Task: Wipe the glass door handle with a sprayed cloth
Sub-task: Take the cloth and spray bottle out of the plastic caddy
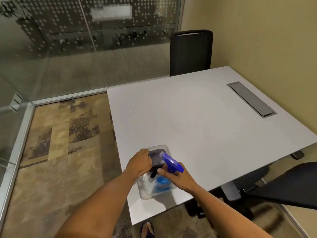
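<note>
A clear plastic container (143,191) stands near the front left corner of the white table (197,121). Inside it lies a dark grey cloth (155,156), and a spray bottle (171,163) with a blue trigger head and blue liquid stands in it. My left hand (139,163) reaches into the container with its fingers closed on the cloth's edge. My right hand (178,177) grips the neck of the spray bottle just under its head. The door handle itself is not in sight.
Glass walls (68,48) with a dotted film run along the far and left sides, set in a metal floor track. A black chair (191,52) stands behind the table and another chair (283,188) at the right. A grey cable hatch (251,99) sits in the tabletop.
</note>
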